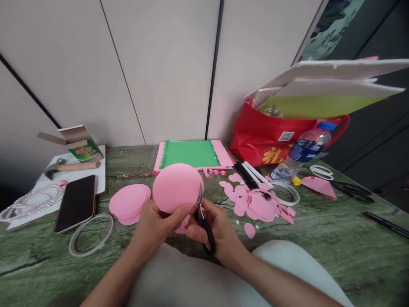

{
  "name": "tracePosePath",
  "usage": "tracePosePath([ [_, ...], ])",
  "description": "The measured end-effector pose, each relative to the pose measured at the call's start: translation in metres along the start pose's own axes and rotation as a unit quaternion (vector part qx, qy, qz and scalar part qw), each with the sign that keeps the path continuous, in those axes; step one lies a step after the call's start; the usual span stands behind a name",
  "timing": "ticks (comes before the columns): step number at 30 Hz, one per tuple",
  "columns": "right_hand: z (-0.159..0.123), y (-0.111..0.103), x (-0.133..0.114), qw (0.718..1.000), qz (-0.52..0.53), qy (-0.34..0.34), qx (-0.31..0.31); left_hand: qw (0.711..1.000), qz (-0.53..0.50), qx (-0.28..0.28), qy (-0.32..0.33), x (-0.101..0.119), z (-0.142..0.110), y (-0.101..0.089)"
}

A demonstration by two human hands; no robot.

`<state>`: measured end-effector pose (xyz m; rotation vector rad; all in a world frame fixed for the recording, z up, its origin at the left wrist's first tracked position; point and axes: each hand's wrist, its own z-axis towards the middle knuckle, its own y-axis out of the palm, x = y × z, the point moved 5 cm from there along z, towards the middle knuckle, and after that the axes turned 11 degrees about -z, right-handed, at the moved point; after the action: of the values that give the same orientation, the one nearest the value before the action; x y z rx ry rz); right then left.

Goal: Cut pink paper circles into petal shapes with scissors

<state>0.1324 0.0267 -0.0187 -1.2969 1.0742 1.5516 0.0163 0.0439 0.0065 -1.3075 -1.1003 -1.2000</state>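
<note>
A round piece of pink paper (179, 187) is pinched in my left hand (159, 226), held up above the table by its lower edge. My right hand (217, 226) grips black-handled scissors (208, 234), with the fingers around the handles. The blades point upward at the right edge of the circle. Whether the blades are fully closed is hard to make out. Left of my left hand lies a stack of pink paper circles (129, 202). Small pink cut pieces (260, 207) are heaped to the right of my right hand. More pink paper shows partly hidden beneath my hands.
A phone (76, 202), a tape roll (91, 235), a hammer (75, 167) and bead strings (35, 200) lie left. Green paper (191, 154) lies at the back. A red bag (255, 136), a water bottle (302, 151), pens (247, 175) and other scissors (351, 189) are on the right.
</note>
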Motion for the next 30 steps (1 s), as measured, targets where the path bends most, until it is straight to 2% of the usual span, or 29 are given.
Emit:
tracePosePath([
  [17, 0.0004, -0.0026, 0.0075, 0.999, -0.034, 0.025, 0.023, 1.000, -0.005, -0.011, 0.007, -0.0041, 0.0014, -0.0026],
  [24, -0.0001, -0.0006, 0.0048, 0.999, -0.027, 0.023, 0.007, 0.996, -0.065, -0.056, -0.022, -0.0034, 0.0001, 0.0027],
  [30, -0.0002, 0.0012, 0.0078, 0.999, -0.017, 0.037, -0.001, 0.998, -0.060, 0.015, -0.020, -0.0084, 0.0019, -0.0033],
])
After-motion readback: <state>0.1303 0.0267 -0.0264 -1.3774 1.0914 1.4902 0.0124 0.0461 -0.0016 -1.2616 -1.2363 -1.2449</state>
